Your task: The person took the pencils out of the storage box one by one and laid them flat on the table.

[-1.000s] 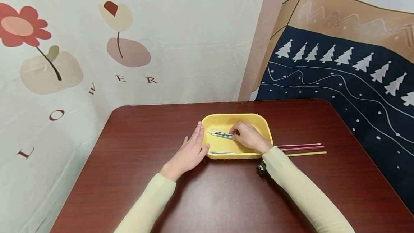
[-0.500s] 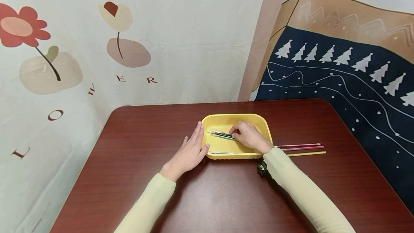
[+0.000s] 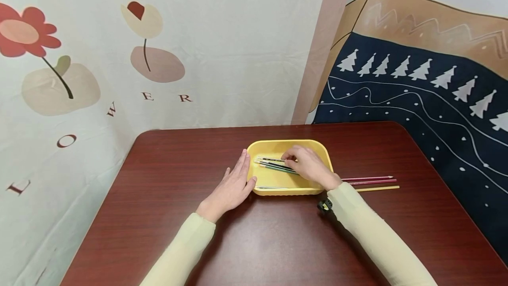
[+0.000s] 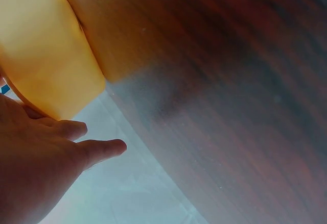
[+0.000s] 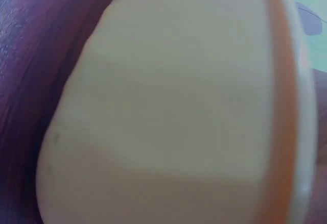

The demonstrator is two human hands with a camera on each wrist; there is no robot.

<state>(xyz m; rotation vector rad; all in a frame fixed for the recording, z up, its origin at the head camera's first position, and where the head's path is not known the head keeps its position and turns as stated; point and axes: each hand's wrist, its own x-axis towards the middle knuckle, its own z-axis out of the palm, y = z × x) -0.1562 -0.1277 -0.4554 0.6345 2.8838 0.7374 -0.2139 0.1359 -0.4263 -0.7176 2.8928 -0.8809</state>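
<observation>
A yellow plastic tray (image 3: 293, 144) stands on the table. My left hand (image 3: 230, 186) lies along the tray's left end, fingers straight against the rim and thumb at the near left corner. In the left wrist view its fingers (image 4: 104, 150) show beside the tray's yellow wall (image 4: 46, 45). Over the tray's right half, my right hand (image 3: 305, 162) pinches a thin dark pencil (image 3: 271, 159) with a pale end, between thumb and fingertips. Just below it, several dark and green pencils (image 3: 274, 166) lie on the tray floor, their right ends hidden by the hand.
Another thin pale stick (image 3: 271, 187) lies along the tray's near inside wall. To the right of the tray, two dark pink pencils (image 3: 373, 182) and a yellow one (image 3: 381, 188) rest on the dark red table (image 3: 254, 242). A printed cloth (image 3: 238, 56) hangs behind the table.
My right hand has shifted slightly right and up, and the pencil in it now sits apart from the others. More of the green and dark pencils shows. The left hand stays still.
</observation>
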